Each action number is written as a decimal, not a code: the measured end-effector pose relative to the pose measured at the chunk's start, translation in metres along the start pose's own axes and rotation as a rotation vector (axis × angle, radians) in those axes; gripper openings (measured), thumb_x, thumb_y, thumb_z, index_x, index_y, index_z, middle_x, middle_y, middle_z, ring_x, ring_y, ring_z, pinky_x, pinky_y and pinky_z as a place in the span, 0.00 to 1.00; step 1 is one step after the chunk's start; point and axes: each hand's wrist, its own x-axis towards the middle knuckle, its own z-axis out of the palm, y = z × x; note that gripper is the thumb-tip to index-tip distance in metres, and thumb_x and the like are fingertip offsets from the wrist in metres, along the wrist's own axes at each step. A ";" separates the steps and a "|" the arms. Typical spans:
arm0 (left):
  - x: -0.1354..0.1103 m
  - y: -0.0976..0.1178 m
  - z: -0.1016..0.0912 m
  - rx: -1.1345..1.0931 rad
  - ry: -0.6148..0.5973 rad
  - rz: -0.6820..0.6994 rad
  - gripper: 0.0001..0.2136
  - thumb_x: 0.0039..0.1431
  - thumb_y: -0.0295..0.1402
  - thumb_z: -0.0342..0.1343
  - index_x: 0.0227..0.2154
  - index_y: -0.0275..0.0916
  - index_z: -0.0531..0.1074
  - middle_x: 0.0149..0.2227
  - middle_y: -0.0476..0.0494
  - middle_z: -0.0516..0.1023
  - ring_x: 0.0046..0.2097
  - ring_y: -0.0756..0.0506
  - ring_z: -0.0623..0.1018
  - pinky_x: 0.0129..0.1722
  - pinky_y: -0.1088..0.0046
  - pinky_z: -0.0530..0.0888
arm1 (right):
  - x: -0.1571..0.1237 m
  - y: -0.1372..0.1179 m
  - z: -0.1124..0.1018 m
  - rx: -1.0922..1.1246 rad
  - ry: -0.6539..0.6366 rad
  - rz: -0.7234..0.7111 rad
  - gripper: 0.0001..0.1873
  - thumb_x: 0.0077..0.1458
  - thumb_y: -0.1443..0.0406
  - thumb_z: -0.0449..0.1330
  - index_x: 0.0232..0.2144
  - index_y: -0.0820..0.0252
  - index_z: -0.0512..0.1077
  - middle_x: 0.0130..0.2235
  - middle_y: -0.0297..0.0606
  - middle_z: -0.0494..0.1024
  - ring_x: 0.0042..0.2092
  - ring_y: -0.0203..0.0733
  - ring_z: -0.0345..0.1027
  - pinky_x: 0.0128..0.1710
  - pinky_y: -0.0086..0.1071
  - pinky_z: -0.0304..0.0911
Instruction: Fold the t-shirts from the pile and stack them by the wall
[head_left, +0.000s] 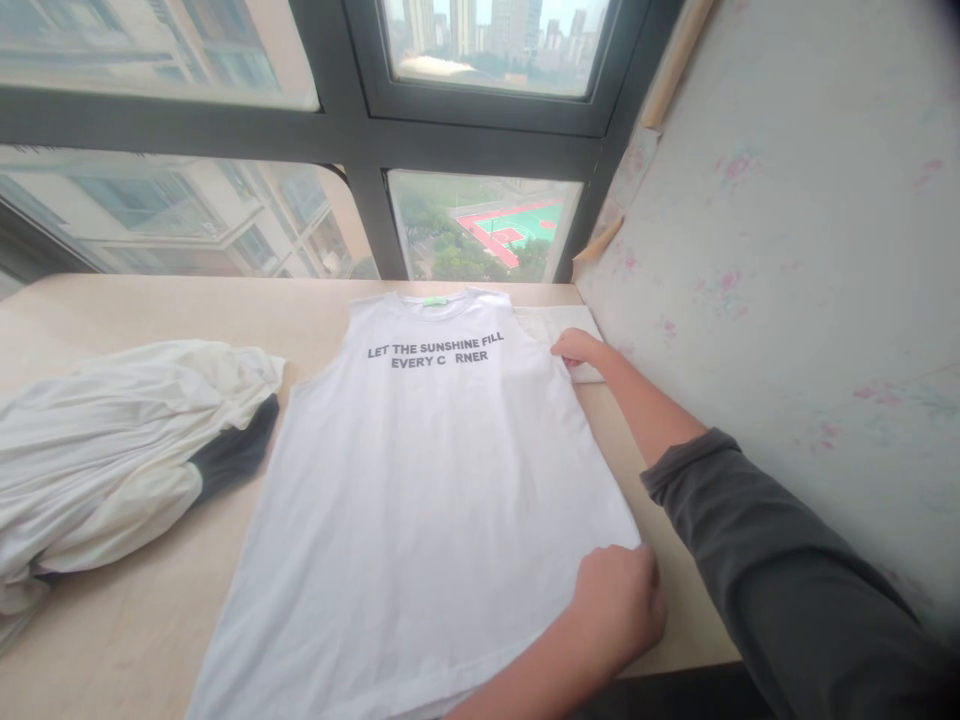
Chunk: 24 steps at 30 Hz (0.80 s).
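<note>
A pale worktop [127,640] carries a white sleeveless shirt [442,480], flat at its middle, long axis running near edge to far edge, neckline pointing far. Left hand [619,605], fingers curled, grips its side near the hem; right hand [581,348] pinches its armhole near the far right corner.

A creased dark grey sleeve [780,570] ends in a rolled-back cuff [691,464].

Two grips [619,600] [581,347] — one sleeveless shirt [442,480], one cloth heap [127,440].
</note>
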 end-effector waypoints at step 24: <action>-0.165 -0.158 0.032 -0.103 0.288 -0.242 0.17 0.57 0.26 0.49 0.48 0.45 0.69 0.24 0.53 0.76 0.23 0.47 0.75 0.24 0.75 0.67 | 0.037 -0.129 0.046 0.081 0.249 -0.154 0.15 0.63 0.61 0.52 0.47 0.62 0.72 0.45 0.46 0.78 0.48 0.44 0.71 0.45 0.30 0.62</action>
